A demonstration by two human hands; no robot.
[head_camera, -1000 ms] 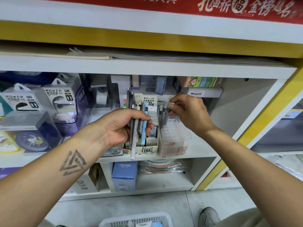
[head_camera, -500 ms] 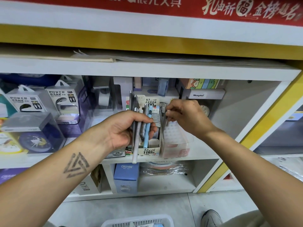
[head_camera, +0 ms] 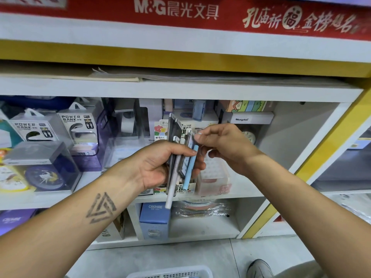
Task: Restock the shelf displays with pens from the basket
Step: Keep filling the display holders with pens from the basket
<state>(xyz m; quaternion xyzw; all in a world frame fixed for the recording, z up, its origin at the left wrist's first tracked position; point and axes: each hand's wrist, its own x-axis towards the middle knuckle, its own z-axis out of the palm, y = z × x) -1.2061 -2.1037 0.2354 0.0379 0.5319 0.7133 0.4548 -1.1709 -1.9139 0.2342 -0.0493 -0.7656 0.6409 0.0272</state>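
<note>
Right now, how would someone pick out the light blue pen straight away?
Find the white shelf under the red banner. In front of it the left hand grips a bundle of pens. The light blue pen is the rightmost, the only pastel-blue barrel among grey and white ones.

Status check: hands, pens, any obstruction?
Left hand grips pen bundle. Right hand pinching at bundle's top. Clear display box behind. Nothing blocking.

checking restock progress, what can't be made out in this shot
- Basket, head view: cut off by the bottom edge, contents unseen.
- Bundle of pens: left hand covers the barrels, count unclear.
- Right hand: whether its fingertips pinch a pen is unclear.
- Clear display box: behind both hands, fill level hidden.
</note>
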